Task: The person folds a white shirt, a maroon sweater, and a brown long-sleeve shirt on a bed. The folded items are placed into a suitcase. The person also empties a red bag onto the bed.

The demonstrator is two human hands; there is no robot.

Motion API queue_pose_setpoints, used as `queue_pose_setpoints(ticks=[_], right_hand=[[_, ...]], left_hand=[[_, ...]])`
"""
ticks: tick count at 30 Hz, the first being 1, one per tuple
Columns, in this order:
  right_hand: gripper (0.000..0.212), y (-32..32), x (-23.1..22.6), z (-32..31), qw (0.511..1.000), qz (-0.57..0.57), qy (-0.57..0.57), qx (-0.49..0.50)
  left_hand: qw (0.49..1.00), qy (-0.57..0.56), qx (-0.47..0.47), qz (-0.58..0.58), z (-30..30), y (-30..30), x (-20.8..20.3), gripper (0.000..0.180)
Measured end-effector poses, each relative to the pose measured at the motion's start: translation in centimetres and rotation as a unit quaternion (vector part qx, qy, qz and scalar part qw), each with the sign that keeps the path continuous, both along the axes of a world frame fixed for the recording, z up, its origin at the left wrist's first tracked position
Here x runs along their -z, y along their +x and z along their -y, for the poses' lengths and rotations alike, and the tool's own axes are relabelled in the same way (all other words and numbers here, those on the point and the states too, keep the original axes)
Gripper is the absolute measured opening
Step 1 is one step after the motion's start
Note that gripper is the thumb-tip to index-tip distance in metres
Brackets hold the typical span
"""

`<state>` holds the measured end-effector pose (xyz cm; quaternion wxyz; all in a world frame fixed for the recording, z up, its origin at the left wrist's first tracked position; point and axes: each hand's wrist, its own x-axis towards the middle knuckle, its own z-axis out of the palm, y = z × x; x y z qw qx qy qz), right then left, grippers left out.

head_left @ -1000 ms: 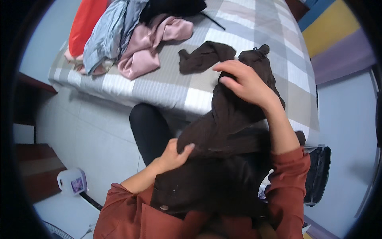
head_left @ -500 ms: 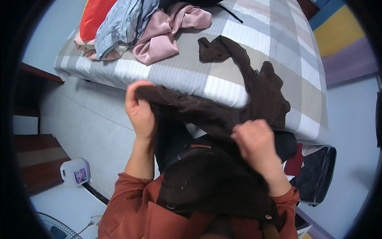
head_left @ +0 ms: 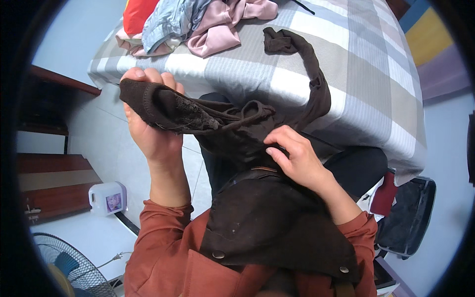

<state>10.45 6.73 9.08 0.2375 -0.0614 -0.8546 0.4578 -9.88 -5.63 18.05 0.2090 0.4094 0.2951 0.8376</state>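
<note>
A dark brown stretchy garment [head_left: 237, 123] runs across my lap and up onto the bed's edge, where one long narrow piece [head_left: 319, 86] curls. My left hand [head_left: 156, 133] is closed around its left end and holds it raised; a seamed opening there shows rough, fuzzy fabric inside. Near the bunched middle, my right hand [head_left: 297, 156] has thumb and fingers apart, with the fingertips at the cloth. A dark brown apron [head_left: 277, 218] covers my front below both hands.
Checked bedding covers the bed [head_left: 366, 74] ahead. A pile of clothes, with light blue denim [head_left: 170, 24] and pink satin [head_left: 215, 39], lies at its far left. An open suitcase [head_left: 408, 218] stands at right. A white jug [head_left: 108, 199] and a fan [head_left: 74, 267] are at left.
My left hand has raised and turned the garment's end, so its opening shows. My right hand has loosened from a fist and moved left; the garment's wide part has come off the bed toward me.
</note>
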Motion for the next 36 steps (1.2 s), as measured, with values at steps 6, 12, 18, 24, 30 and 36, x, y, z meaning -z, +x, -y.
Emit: queue_pose_setpoints(ticks=[6, 12, 18, 24, 30, 36], right_hand=[[0.027, -1.4, -0.3, -1.6, 0.988, -0.057, -0.108, 0.093], [0.052, -6.3, 1.6, -5.9, 0.949, 0.079, -0.14, -0.271], [0.017, 0.1, 1.0, -5.8, 0.972, 0.119, -0.178, -0.096], [0.012, 8.2, -7.9, -9.3, 0.927, -0.175, -0.286, 0.166], [0.016, 9.8, -18.1, -11.4, 0.928, -0.248, -0.232, 0.154], [0.023, 10.2, -26.5, -12.7, 0.958, -0.205, 0.063, 0.191]], left_hand=[[0.995, 0.045, 0.09, -0.006, 0.1, 2.3, -1.5, 0.013], [0.978, 0.068, 0.182, -0.074, 0.2, 3.1, -2.8, 0.021], [0.99, -0.052, -0.001, -0.128, 1.3, 0.8, -2.2, 0.016], [0.962, -0.261, -0.072, -0.024, 0.4, -2.0, 0.5, 0.024], [0.944, -0.233, -0.079, -0.218, -4.3, -3.9, -4.5, 0.025], [0.963, -0.173, 0.169, -0.119, -9.0, -10.0, -9.1, 0.03]])
